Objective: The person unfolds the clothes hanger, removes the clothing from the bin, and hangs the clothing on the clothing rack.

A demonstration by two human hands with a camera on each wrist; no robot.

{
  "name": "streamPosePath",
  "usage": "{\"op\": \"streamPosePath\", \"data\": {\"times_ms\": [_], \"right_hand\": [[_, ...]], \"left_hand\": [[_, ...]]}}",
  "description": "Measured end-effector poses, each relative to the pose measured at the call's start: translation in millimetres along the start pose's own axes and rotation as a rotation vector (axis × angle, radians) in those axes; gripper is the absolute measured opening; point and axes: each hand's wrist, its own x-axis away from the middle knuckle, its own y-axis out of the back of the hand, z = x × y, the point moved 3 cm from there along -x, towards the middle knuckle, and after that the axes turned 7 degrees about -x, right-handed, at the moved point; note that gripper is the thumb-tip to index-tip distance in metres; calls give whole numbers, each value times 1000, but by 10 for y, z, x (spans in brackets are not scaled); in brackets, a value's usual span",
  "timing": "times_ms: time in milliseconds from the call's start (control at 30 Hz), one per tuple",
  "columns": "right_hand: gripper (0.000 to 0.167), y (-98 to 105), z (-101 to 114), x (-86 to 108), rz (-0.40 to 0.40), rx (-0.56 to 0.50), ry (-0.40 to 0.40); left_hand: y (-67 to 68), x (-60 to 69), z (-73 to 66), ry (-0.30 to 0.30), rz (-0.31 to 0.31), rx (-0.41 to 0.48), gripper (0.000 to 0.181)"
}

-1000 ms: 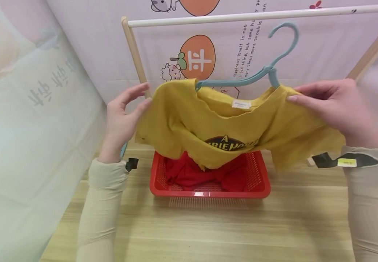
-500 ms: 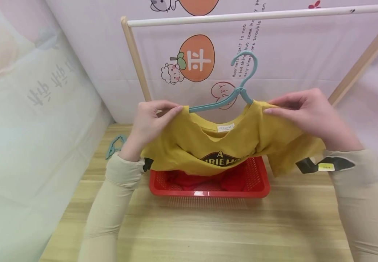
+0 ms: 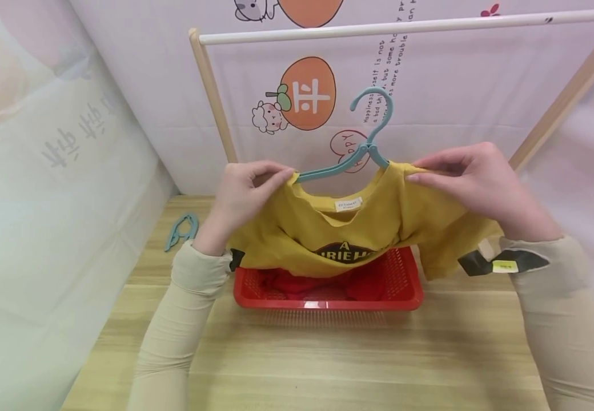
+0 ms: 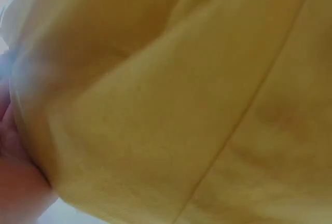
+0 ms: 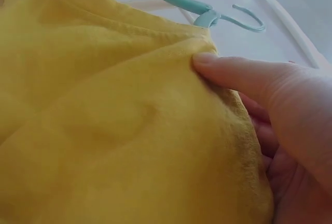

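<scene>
A yellow T-shirt point(image 3: 297, 228) with dark printed lettering hangs spread between both hands. Inside its neck opening sits a blue-green clothes hanger point(image 3: 335, 169), its hook upward and its arms partly hidden by the cloth. At one shoulder my left hand point(image 3: 245, 191) pinches the fabric between thumb and fingers. My right hand point(image 3: 482, 182) pinches the other shoulder near the neckline, thumb in front, as the right wrist view also shows. Yellow cloth fills most of the left wrist view, with only part of the hand point(image 4: 18, 167) showing at its left edge.
Below the shirt stands a red basket point(image 3: 328, 305) with red cloth inside. A second blue-green hanger point(image 3: 181, 229) lies folded on the wooden table point(image 3: 297, 365). Behind, a rack with a white rod point(image 3: 379, 28) and wooden posts point(image 3: 213, 97) stands before a printed backdrop.
The shirt and hanger have come down and to the left. My left hand, loosely open beside the sleeve a second ago, now pinches the shoulder; my right hand has moved left with the cloth.
</scene>
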Motion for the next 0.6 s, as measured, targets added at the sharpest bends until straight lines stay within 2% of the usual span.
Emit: {"op": "streamPosePath", "data": {"times_ms": [67, 167, 233, 367, 600], "right_hand": [[25, -7, 9, 4, -1, 4, 10], [25, -1, 6, 3, 2, 12, 4], [26, 41, -16, 8, 8, 25, -20], [32, 244, -155, 79, 8, 27, -132], [26, 738, -518, 253, -59, 73, -283]], "left_hand": [[-23, 8, -8, 28, 67, -15, 15], [-33, 13, -11, 37, 89, -20, 16], [-20, 17, -3, 43, 81, -16, 16], [65, 37, 47, 55, 53, -12, 15], [353, 38, 146, 81, -47, -12, 16]]}}
